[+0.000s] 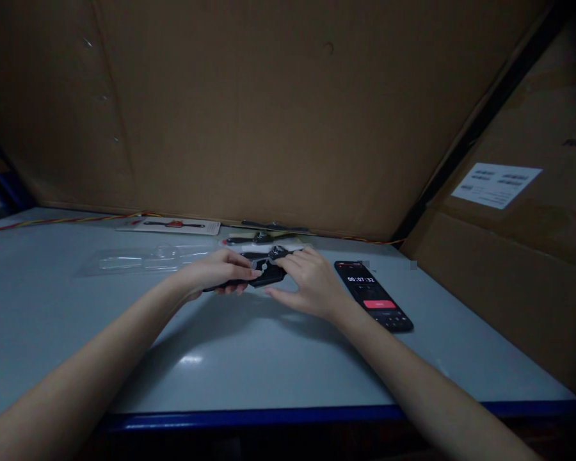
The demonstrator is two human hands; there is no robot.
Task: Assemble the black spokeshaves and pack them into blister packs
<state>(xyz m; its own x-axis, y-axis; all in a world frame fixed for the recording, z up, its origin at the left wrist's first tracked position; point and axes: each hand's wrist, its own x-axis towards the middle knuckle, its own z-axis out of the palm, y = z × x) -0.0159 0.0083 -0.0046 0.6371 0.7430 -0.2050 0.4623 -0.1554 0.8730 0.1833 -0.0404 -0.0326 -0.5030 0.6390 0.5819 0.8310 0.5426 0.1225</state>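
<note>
Over the middle of the table, my left hand (pixel 221 272) is closed around the slim dark handle of a black tool. The flat, angular black head of the tool (pixel 270 275) lies between both hands, with a small pale shiny piece on it by my left thumb. My right hand (pixel 312 282) curls its fingers over the far right edge of the head, its thumb stretched out below. Just behind the hands are more black long-handled items (pixel 262 238), partly on whitish wrapping and partly hidden by my fingers. Their exact kind is unclear.
A clear plastic blister shell (pixel 139 261) lies at the left, behind it a printed card pack (pixel 177 226). A phone (pixel 374 298) showing a running timer lies to the right. Cardboard walls (pixel 269 115) enclose the back and right. A red-yellow wire (pixel 77 220) runs along the back.
</note>
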